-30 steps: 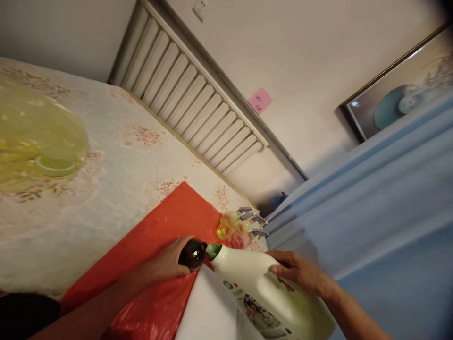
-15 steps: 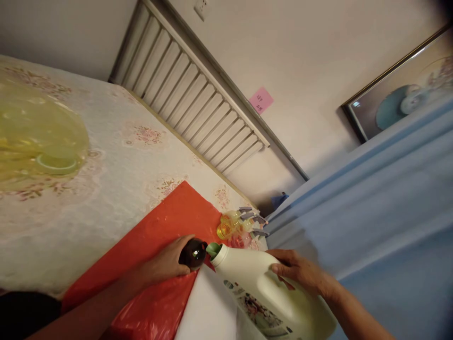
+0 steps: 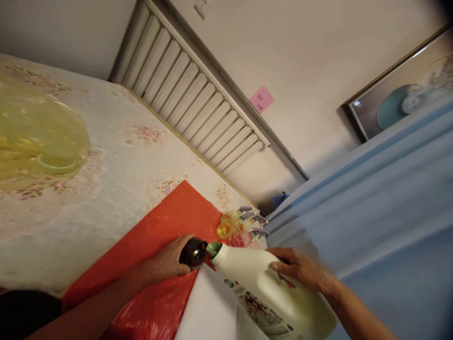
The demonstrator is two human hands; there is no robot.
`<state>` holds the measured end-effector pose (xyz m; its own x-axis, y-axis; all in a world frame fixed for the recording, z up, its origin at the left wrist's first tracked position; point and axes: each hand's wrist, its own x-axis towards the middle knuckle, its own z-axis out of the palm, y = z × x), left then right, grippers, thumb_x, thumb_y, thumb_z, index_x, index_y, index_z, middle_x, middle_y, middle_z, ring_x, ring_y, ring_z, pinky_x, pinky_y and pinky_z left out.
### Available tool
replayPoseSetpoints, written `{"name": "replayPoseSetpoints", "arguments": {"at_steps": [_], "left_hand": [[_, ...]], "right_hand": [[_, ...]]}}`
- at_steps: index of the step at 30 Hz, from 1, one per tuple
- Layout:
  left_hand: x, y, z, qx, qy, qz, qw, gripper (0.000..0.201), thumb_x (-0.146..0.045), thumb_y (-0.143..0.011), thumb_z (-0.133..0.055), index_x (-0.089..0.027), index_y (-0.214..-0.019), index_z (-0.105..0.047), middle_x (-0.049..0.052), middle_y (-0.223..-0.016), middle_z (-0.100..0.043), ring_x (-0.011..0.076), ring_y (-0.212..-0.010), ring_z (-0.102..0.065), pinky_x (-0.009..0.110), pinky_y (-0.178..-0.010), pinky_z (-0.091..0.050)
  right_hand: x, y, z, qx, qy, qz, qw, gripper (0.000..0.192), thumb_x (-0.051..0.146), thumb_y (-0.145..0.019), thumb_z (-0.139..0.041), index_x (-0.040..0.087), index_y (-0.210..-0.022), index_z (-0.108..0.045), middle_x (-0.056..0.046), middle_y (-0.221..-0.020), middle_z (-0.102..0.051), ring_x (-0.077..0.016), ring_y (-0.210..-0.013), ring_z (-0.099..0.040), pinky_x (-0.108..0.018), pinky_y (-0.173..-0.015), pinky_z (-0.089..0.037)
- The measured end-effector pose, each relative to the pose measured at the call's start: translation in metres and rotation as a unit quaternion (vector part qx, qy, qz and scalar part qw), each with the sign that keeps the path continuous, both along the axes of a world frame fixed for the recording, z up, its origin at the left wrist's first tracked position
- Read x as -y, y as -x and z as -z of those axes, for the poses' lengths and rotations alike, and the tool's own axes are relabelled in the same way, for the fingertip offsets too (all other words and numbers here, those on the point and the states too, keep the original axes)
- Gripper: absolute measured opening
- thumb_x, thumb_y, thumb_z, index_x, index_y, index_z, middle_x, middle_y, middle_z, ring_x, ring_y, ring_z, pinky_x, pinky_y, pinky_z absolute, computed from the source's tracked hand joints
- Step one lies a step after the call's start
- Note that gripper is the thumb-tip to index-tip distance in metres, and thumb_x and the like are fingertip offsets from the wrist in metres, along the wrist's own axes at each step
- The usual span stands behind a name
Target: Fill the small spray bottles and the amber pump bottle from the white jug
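Note:
My left hand (image 3: 173,259) is wrapped round a dark brown, glossy bottle (image 3: 194,254), over a red plastic sheet (image 3: 155,231). Gripped by its handle in my right hand (image 3: 299,270) is a large cream detergent jug (image 3: 244,267) with a printed label, tipped toward the bottle. The jug's green pouring spout (image 3: 213,249) meets the bottle's mouth; whether liquid is flowing I cannot tell. Just beyond the spout stand several small clear spray bottles (image 3: 230,224) with grey trigger heads, holding yellow and pink liquid.
The table has a flowered tablecloth (image 3: 116,141). A yellow translucent plastic bag (image 3: 38,127) lies at the left. Beyond the table's far edge runs a white radiator (image 3: 198,89), with a pink note (image 3: 261,99) above it. A blue curtain (image 3: 382,198) hangs on the right.

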<state>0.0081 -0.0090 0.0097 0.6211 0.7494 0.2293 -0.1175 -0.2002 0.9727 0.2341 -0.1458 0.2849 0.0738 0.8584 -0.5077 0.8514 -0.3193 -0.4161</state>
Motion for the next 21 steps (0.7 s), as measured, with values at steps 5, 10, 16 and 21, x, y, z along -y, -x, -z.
{"name": "replayPoseSetpoints", "arguments": {"at_steps": [5, 10, 16, 21], "left_hand": [[0.0005, 0.0024, -0.0020, 0.005, -0.002, 0.017, 1.000, 0.059, -0.023, -0.060, -0.073, -0.025, -0.117, -0.059, 0.003, -0.113, -0.069, 0.0309, -0.106, -0.064, 0.038, -0.087, -0.054], [0.0002, 0.0005, 0.0018, 0.003, 0.001, 0.014, 1.000, 0.059, -0.019, -0.060, -0.074, -0.023, -0.117, -0.059, 0.006, -0.117, -0.068, 0.0306, -0.108, -0.063, 0.037, -0.088, -0.053], [0.0001, 0.0006, -0.0003, -0.001, 0.004, 0.018, 1.000, 0.063, -0.018, -0.059, -0.073, -0.023, -0.120, -0.057, 0.005, -0.116, -0.067, 0.0296, -0.109, -0.062, 0.038, -0.091, -0.051], [0.0006, 0.0028, -0.0021, 0.011, 0.016, 0.029, 0.999, 0.061, -0.018, -0.060, -0.073, -0.023, -0.119, -0.058, 0.003, -0.114, -0.067, 0.0302, -0.107, -0.062, 0.036, -0.088, -0.051]], "right_hand": [[-0.0008, 0.0008, -0.0012, 0.004, 0.003, -0.003, 1.000, 0.050, 0.061, -0.087, -0.058, 0.019, -0.112, -0.070, 0.002, -0.067, -0.052, -0.0094, -0.051, -0.045, -0.021, -0.047, -0.037], [-0.0003, -0.0003, -0.0021, 0.001, 0.005, -0.001, 1.000, 0.049, 0.060, -0.088, -0.058, 0.019, -0.113, -0.069, 0.002, -0.069, -0.054, -0.0099, -0.053, -0.046, -0.021, -0.048, -0.038], [-0.0009, -0.0008, -0.0030, 0.012, 0.011, -0.001, 1.000, 0.050, 0.061, -0.089, -0.056, 0.019, -0.112, -0.069, 0.001, -0.070, -0.055, -0.0098, -0.053, -0.046, -0.021, -0.048, -0.038], [-0.0013, 0.0014, -0.0040, 0.017, 0.010, 0.000, 1.000, 0.050, 0.062, -0.088, -0.058, 0.020, -0.111, -0.069, 0.001, -0.070, -0.056, -0.0099, -0.053, -0.046, -0.021, -0.048, -0.038]]}}
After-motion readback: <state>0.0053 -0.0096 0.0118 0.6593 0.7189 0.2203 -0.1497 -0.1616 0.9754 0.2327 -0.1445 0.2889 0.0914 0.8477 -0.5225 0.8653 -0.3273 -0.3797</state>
